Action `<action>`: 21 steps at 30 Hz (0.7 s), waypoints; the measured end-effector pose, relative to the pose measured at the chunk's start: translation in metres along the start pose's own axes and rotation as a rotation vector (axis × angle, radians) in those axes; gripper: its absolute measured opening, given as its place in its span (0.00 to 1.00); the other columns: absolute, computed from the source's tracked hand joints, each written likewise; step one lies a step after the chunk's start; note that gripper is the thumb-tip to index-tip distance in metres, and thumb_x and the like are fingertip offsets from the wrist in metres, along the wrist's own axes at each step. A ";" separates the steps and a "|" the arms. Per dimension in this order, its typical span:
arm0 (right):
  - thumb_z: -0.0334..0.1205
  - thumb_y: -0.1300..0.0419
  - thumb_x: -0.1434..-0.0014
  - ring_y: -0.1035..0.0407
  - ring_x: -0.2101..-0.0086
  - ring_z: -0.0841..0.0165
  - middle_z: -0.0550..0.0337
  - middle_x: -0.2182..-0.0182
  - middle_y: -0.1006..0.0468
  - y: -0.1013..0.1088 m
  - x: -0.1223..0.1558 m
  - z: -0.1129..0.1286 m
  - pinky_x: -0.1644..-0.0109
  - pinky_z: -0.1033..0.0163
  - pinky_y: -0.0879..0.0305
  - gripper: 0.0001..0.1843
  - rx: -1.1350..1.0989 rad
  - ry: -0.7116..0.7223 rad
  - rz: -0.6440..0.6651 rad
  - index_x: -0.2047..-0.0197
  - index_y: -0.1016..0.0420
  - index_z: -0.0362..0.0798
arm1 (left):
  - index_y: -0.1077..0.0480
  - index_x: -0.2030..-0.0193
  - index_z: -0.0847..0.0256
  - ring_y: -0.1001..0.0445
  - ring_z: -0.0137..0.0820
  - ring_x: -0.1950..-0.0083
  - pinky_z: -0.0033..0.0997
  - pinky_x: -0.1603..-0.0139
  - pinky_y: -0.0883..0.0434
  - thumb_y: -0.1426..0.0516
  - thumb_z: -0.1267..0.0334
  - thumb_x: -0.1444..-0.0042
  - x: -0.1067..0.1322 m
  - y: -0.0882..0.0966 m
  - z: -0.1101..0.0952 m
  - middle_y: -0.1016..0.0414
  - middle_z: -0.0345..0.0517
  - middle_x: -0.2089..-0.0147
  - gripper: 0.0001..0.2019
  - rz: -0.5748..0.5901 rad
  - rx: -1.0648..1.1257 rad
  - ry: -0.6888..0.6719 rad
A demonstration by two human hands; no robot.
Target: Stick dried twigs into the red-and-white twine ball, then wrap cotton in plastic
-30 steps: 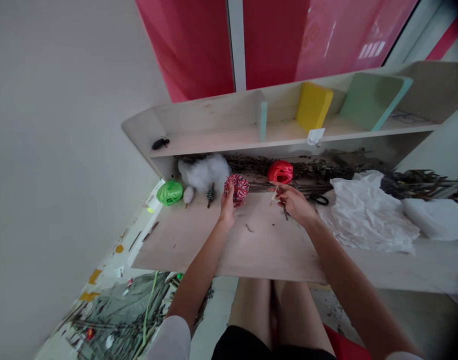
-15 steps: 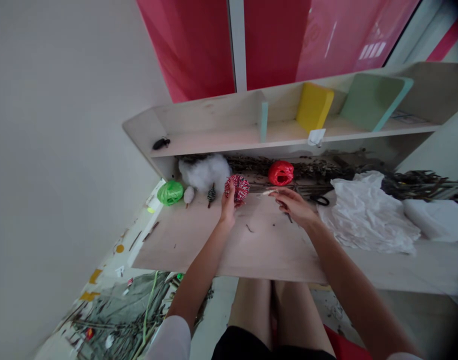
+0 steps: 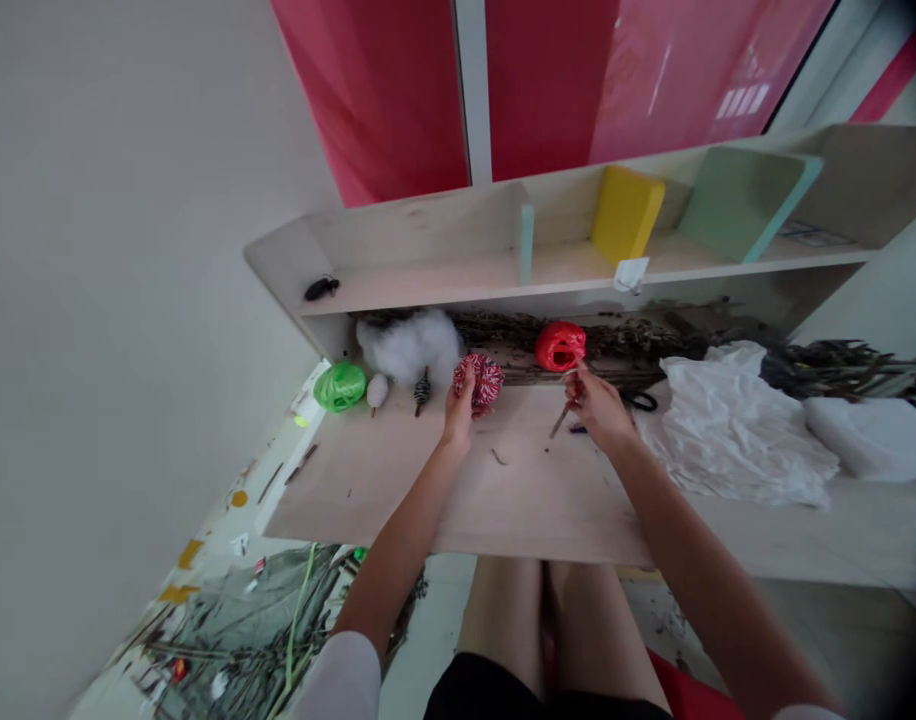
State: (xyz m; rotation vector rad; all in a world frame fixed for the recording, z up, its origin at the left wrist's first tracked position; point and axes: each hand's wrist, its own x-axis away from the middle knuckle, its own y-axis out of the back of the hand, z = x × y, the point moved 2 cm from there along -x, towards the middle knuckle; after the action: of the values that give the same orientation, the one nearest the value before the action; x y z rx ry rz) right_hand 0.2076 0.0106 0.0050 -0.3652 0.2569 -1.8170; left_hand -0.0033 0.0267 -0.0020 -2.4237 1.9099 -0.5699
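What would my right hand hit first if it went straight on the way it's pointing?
Most likely the red ball, just past the right hand, which grips a stick. Behind it lie twigs under the shelf. Depth is hard to judge.

Twine ball (image 3: 485, 380) is red-and-white; one ball (image 3: 560, 346) plain red, another (image 3: 339, 385) green; fluff (image 3: 411, 346) white; blocks yellow (image 3: 627, 212) and mint (image 3: 743, 196).

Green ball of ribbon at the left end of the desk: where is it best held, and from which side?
Take the green ball across its round middle, thumb on one side, fingers on the other, coming from the front. A shelf stands above it and a white tuft sits close on its right, so front and left look freest.
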 end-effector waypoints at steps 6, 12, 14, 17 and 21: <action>0.65 0.37 0.55 0.30 0.70 0.71 0.61 0.70 0.24 0.005 -0.003 -0.004 0.68 0.67 0.32 0.25 0.019 0.027 -0.072 0.67 0.26 0.52 | 0.27 0.54 0.59 0.28 0.30 0.71 0.30 0.70 0.31 0.42 0.39 0.50 0.000 0.000 0.000 0.24 0.51 0.62 0.26 -0.003 0.006 -0.016; 0.73 0.42 0.57 0.32 0.77 0.70 0.59 0.75 0.24 0.002 -0.002 -0.007 0.79 0.66 0.37 0.31 0.253 0.194 -0.110 0.72 0.29 0.49 | 0.29 0.51 0.56 0.27 0.29 0.69 0.28 0.70 0.31 0.42 0.40 0.49 -0.002 0.004 -0.003 0.24 0.49 0.60 0.26 -0.037 0.078 -0.021; 0.73 0.43 0.55 0.33 0.80 0.70 0.58 0.77 0.24 0.001 -0.001 -0.008 0.81 0.66 0.41 0.32 0.287 0.179 -0.064 0.72 0.30 0.50 | 0.30 0.50 0.55 0.28 0.28 0.71 0.28 0.70 0.32 0.42 0.40 0.49 -0.003 0.006 -0.004 0.25 0.48 0.59 0.26 -0.041 0.099 -0.031; 0.72 0.45 0.52 0.39 0.85 0.73 0.60 0.81 0.26 0.002 0.001 -0.007 0.82 0.67 0.47 0.31 0.367 0.241 -0.041 0.73 0.30 0.49 | 0.30 0.49 0.55 0.28 0.28 0.71 0.28 0.70 0.32 0.41 0.39 0.50 -0.004 0.007 -0.004 0.25 0.49 0.59 0.28 -0.045 0.116 -0.028; 0.67 0.40 0.53 0.47 0.85 0.76 0.64 0.86 0.35 0.002 0.002 -0.003 0.82 0.67 0.54 0.29 0.427 0.308 -0.046 0.82 0.34 0.48 | 0.31 0.48 0.55 0.28 0.28 0.71 0.27 0.70 0.33 0.42 0.38 0.50 -0.005 0.008 -0.004 0.25 0.47 0.61 0.29 -0.058 0.121 -0.006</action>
State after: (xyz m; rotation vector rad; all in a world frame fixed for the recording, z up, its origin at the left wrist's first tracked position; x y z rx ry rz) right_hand 0.2080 0.0085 0.0012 0.2109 0.0669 -1.9123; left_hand -0.0133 0.0300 -0.0011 -2.4091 1.7528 -0.6597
